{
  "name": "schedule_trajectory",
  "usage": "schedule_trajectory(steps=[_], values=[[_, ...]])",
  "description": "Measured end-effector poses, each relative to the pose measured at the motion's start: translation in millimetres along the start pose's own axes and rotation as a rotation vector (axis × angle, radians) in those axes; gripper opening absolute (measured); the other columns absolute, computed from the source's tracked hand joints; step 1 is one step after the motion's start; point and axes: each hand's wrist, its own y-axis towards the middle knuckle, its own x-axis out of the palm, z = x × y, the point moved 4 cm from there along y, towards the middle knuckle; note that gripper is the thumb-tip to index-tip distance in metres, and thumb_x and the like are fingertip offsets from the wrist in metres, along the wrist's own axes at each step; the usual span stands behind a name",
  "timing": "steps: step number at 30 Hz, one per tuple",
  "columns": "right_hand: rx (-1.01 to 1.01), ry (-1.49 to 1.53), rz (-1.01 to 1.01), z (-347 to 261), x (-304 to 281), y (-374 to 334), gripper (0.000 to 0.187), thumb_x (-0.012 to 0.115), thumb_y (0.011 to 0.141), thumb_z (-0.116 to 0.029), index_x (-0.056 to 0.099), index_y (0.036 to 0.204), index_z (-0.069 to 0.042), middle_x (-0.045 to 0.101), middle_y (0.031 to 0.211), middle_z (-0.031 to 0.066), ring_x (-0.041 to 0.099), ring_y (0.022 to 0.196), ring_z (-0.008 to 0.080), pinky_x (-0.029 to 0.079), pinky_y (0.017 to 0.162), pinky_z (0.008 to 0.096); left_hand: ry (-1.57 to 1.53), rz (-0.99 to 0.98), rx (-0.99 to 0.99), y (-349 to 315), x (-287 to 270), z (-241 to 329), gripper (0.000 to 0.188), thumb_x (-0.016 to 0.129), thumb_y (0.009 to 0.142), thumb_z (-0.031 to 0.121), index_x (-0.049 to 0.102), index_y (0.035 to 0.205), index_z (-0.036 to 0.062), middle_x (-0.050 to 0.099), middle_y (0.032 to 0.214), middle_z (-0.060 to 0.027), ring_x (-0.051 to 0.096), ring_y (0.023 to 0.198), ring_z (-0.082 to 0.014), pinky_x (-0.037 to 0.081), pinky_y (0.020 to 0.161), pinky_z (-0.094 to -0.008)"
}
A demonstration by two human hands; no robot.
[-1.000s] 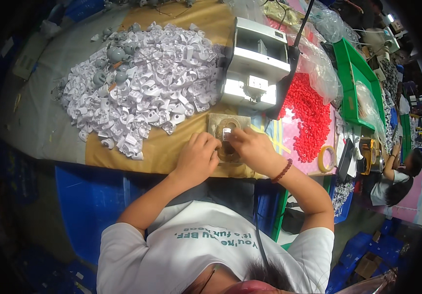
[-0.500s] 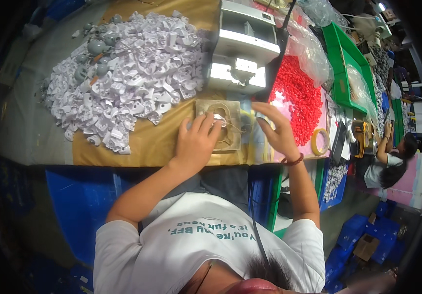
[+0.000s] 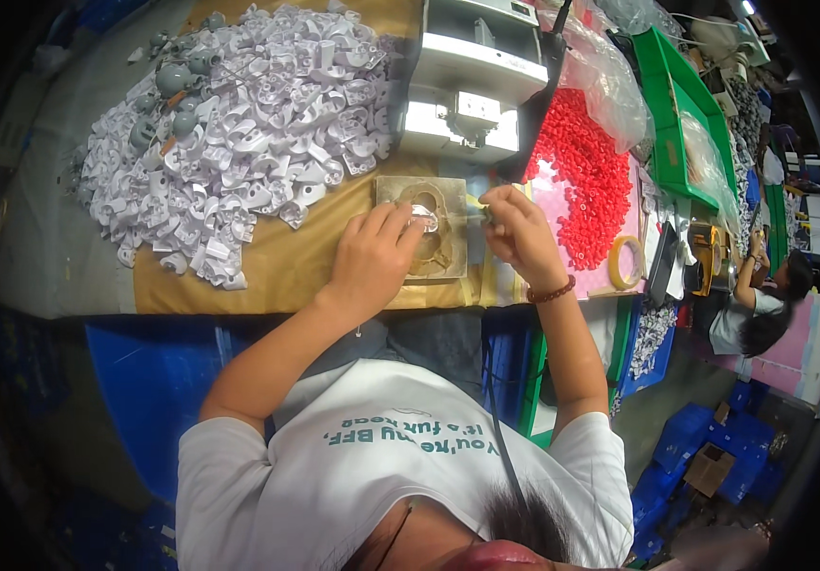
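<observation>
A square, tan-grey block (image 3: 446, 262) with a shaped hollow lies at the front of the table. In its hollow sits a small white plastic part (image 3: 424, 218). My left hand (image 3: 370, 255) reaches over the block's left side, its fingertips holding that part down. Just right of the block, my right hand (image 3: 522, 233) is closed in a pinch. Something small and dark shows at its fingertips, too blurred to name.
White plastic parts (image 3: 238, 143) are heaped at the left, with grey round pieces (image 3: 174, 78) among them. A white machine (image 3: 467, 105) stands behind the block. Red pieces (image 3: 581, 181), a yellow tape roll (image 3: 626, 263) and a green tray (image 3: 665, 152) lie rightward. Another person (image 3: 762, 300) works far right.
My right hand's fingers have gone from spread to pinched, and the hand has moved slightly left, toward the block. My left hand stays at the white part.
</observation>
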Motion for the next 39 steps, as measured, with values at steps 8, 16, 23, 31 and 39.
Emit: schedule_trajectory(steps=[8,16,23,31,39], values=[[-0.197,0.137,-0.202,-10,21,13,0.036,0.067,0.093,-0.006,0.057,0.127,-0.003,0.062,0.092,0.0034,0.051,0.066,0.0061,0.042,0.06,0.0196,0.011,0.018,0.005,-1,0,-1,0.039,0.067,0.077,0.004,0.068,0.116,0.0056,0.063,0.12,-0.0109,0.058,0.112,-0.0292,0.048,0.091,-0.0413],[-0.034,-0.467,-0.208,-20,32,27,0.02,0.076,0.087,-0.013,0.068,0.099,0.002,0.069,0.081,0.0027,0.057,0.06,0.0077,0.043,0.052,0.022,-0.017,-0.001,0.024,3,-3,-2,0.032,0.068,0.074,0.005,0.068,0.107,0.004,0.064,0.117,-0.0118,0.058,0.111,-0.0303,0.049,0.091,-0.0418],[-0.627,-1.141,0.004,-14,53,32,0.041,0.084,0.077,-0.035,0.063,0.084,-0.001,0.063,0.065,0.0125,0.063,0.056,0.0254,0.048,0.053,0.0355,-0.117,0.011,0.037,5,-10,-8,0.026,0.07,0.072,0.004,0.067,0.098,0.0036,0.064,0.113,-0.0121,0.06,0.107,-0.0309,0.05,0.088,-0.0419],[-0.611,-1.158,0.103,-8,59,24,0.04,0.08,0.083,-0.032,0.061,0.101,-0.002,0.065,0.068,0.0077,0.065,0.057,0.0236,0.048,0.051,0.035,-0.157,0.015,-0.18,25,-9,-5,0.036,0.074,0.077,0.013,0.063,0.11,0.0074,0.063,0.103,-0.0082,0.058,0.103,-0.0284,0.047,0.087,-0.0423],[-0.985,-0.868,0.669,-82,-28,73,0.042,0.063,0.094,-0.012,0.052,0.133,0.002,0.066,0.108,0.017,0.065,0.099,0.0251,0.051,0.085,0.0321,-0.036,-0.047,-0.114,30,-3,-6,0.036,0.074,0.077,0.018,0.064,0.111,0.009,0.06,0.097,-0.0068,0.057,0.098,-0.0268,0.046,0.085,-0.0398]])
